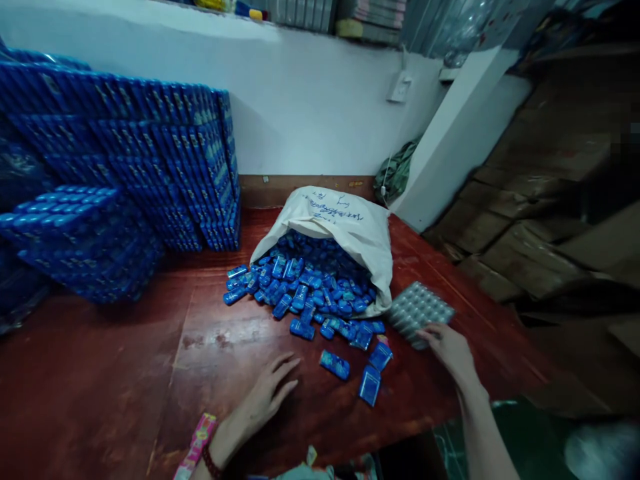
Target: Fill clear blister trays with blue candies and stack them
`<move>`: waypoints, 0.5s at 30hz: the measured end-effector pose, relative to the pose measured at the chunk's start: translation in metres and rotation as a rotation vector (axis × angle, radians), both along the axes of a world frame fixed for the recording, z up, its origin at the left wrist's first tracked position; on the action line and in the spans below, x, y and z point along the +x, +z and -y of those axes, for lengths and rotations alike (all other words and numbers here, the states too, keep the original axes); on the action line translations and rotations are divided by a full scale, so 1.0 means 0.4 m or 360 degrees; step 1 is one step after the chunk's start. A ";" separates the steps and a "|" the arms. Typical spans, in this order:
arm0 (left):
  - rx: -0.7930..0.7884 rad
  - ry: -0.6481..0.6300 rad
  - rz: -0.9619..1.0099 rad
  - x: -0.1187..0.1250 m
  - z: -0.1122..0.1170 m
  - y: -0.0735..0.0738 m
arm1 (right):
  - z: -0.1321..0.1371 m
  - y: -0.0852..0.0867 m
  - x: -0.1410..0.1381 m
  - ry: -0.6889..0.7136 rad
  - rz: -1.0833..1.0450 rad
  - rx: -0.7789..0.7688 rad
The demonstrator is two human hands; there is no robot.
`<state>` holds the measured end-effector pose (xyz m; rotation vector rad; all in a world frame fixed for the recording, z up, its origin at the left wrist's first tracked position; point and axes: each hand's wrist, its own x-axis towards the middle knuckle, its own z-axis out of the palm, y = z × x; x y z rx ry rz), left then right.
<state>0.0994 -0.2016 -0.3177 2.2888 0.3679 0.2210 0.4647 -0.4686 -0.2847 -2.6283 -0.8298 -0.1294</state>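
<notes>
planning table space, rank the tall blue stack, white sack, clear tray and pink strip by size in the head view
Largest: tall blue stack
Then white sack
Then clear tray
Smallest: pink strip, partly cut off

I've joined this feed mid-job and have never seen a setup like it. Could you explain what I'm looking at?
There is no machine: these are a person's two bare hands. The one picture comes from a camera worn on that person's head, looking forward and down.

On the reddish table, a white sack lies with its mouth open, small blue packets spilling towards the person. Stacks of blue packs stand at the left, and a pink strip lies by the left wrist.

The right hand holds a clear plastic tray by its near edge. The left hand is open, holding nothing.
</notes>
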 end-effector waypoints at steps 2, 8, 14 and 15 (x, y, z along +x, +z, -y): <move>-0.0063 -0.0055 -0.0030 0.007 0.018 -0.005 | 0.003 0.016 0.007 0.0023 -0.0069 0.0005; -0.0162 -0.0064 -0.0056 -0.005 0.020 -0.014 | -0.008 0.020 -0.005 0.0006 -0.0148 0.0096; -0.0201 0.0071 -0.0038 -0.041 0.015 -0.027 | -0.034 -0.007 -0.065 -0.0659 0.0188 0.0611; -0.0216 0.0098 -0.0025 -0.046 0.017 -0.029 | -0.038 0.001 -0.071 -0.0779 0.0248 0.0685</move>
